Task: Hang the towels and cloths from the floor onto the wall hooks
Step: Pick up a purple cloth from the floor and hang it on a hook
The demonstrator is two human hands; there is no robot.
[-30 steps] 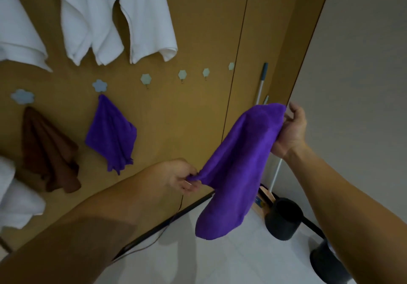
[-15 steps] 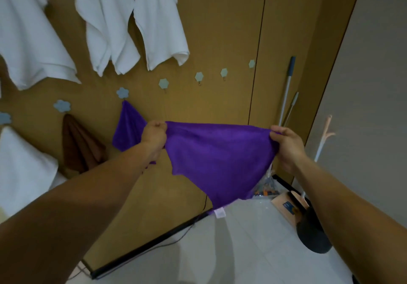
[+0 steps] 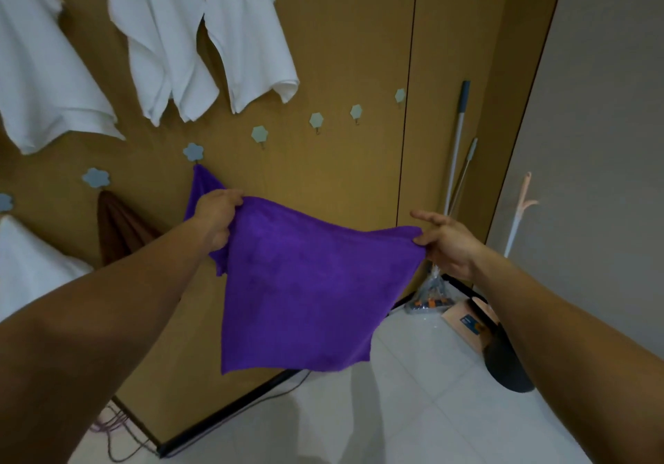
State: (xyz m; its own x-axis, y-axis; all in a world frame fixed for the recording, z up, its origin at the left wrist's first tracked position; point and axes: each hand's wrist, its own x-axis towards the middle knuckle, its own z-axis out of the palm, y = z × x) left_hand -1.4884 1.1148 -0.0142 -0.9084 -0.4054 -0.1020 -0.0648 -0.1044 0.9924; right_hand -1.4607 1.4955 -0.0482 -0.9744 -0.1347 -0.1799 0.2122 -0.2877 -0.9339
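A purple cloth (image 3: 309, 291) hangs spread flat between my hands in front of the brown wall. My left hand (image 3: 215, 217) grips its upper left corner. My right hand (image 3: 443, 242) pinches the upper right corner between thumb and fingers, index finger stretched out. Behind my left hand a second purple cloth (image 3: 203, 186) hangs from a flower-shaped hook (image 3: 193, 151). To the right of it three bare hooks (image 3: 259, 134) (image 3: 316, 120) (image 3: 356, 112) sit in a rising row, and one more (image 3: 400, 95) further right.
Several white towels (image 3: 248, 35) hang high on the wall, a brown cloth (image 3: 120, 228) and another white towel (image 3: 32, 266) lower left. Mop handles (image 3: 455, 147) lean in the corner above a cardboard box (image 3: 467, 321) and a dark bin (image 3: 506, 366). Cables (image 3: 118, 427) lie at the wall's foot.
The bunched cloth was pulled open between both hands, then raised and spread flat. My left hand moved up toward the hooks; the view tilted up the wall.
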